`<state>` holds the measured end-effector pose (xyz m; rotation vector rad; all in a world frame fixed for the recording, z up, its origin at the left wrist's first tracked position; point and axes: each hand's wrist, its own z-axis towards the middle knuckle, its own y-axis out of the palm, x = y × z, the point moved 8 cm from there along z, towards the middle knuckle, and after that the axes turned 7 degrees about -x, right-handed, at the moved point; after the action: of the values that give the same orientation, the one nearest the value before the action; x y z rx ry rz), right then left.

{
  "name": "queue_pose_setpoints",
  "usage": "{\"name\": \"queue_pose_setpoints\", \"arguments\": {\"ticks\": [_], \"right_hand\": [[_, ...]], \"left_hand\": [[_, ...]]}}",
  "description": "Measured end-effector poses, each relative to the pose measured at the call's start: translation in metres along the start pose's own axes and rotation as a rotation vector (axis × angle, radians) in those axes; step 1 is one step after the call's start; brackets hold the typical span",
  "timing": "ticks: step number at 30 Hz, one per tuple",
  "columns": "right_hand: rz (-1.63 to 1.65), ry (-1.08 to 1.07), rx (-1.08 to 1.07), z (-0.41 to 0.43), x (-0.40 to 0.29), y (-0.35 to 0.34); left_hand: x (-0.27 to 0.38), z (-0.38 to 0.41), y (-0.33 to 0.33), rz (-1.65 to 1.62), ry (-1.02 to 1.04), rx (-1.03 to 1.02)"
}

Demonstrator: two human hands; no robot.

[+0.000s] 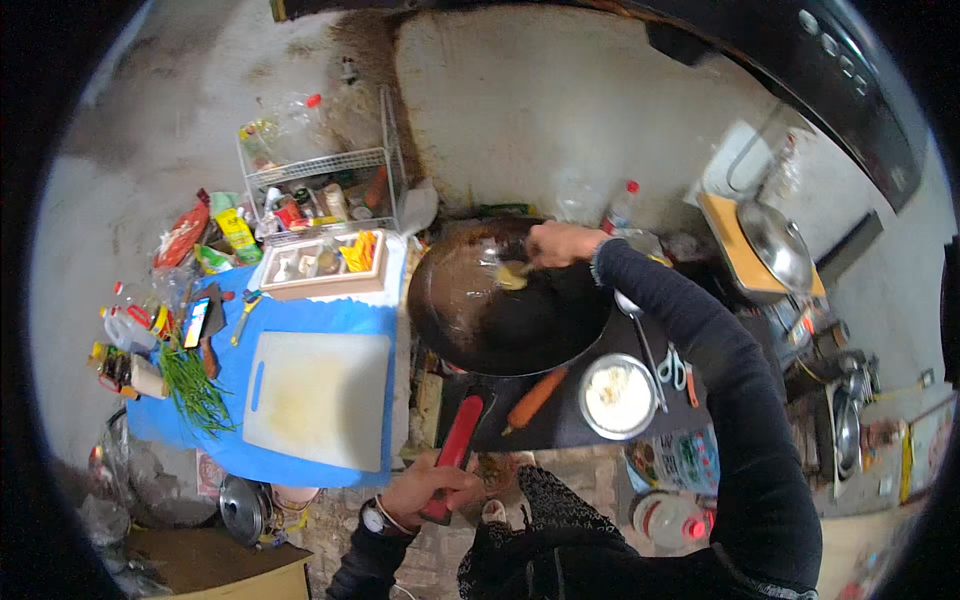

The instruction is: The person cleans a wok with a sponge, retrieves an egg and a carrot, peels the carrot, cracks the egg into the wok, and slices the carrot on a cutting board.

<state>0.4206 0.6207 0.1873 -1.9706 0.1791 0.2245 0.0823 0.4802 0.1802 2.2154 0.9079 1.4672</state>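
In the head view, a large dark wok (pixel 465 307) stands in the middle, tilted towards the wall. My right hand (pixel 562 244) is closed over its far inner side, beside a small yellowish piece (pixel 512 275); whether the fingers grip that piece directly or by a tool is hidden. My left hand (pixel 431 487) is below the wok, closed around a red-and-black handle (pixel 460 435). A wooden-handled tool (pixel 536 400) and a metal bowl of white food (pixel 617 396) lie near the wok's right front. A ladle (pixel 646 349) rests beside the bowl.
Left of the wok, a white cutting board (pixel 319 397) lies on a blue cloth (pixel 300 316) with green stalks (pixel 193 390), a cleaver and a phone. Behind stand a seasoning box (pixel 326 289) and a wire rack (pixel 319 165). Scissors (pixel 671 367) are at right; a range hood (pixel 825 67) overhangs.
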Motion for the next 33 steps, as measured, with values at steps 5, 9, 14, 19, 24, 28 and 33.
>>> {"name": "queue_pose_setpoints", "arguments": {"ticks": [5, 9, 14, 19, 24, 28, 33], "right_hand": [[0.187, -0.07, -0.023, -0.099, -0.085, 0.034], [0.203, 0.046, -0.096, -0.238, -0.081, 0.063], [0.192, 0.519, 0.215, -0.374, -0.016, 0.102], [0.156, 0.665, 0.405, -0.426, 0.002, 0.165], [0.43, 0.454, 0.295, -0.554, -0.035, 0.252], [0.434, 0.839, 0.02, -0.712, 0.005, 0.321], [0.325, 1.074, 0.061, -0.819, 0.039, 0.367]], "left_hand": [[-0.051, -0.012, 0.028, 0.003, 0.026, -0.181], [-0.069, -0.014, 0.062, 0.212, -0.047, -0.231], [-0.085, -0.016, 0.097, 0.543, -0.168, -0.368], [-0.113, -0.009, 0.17, 0.554, -0.407, -0.44], [-0.194, 0.005, 0.243, 0.37, -0.534, -0.568], [-0.282, 0.023, 0.32, 0.264, -0.635, -0.719], [-0.4, 0.049, 0.407, 0.16, -0.709, -0.899]]}}
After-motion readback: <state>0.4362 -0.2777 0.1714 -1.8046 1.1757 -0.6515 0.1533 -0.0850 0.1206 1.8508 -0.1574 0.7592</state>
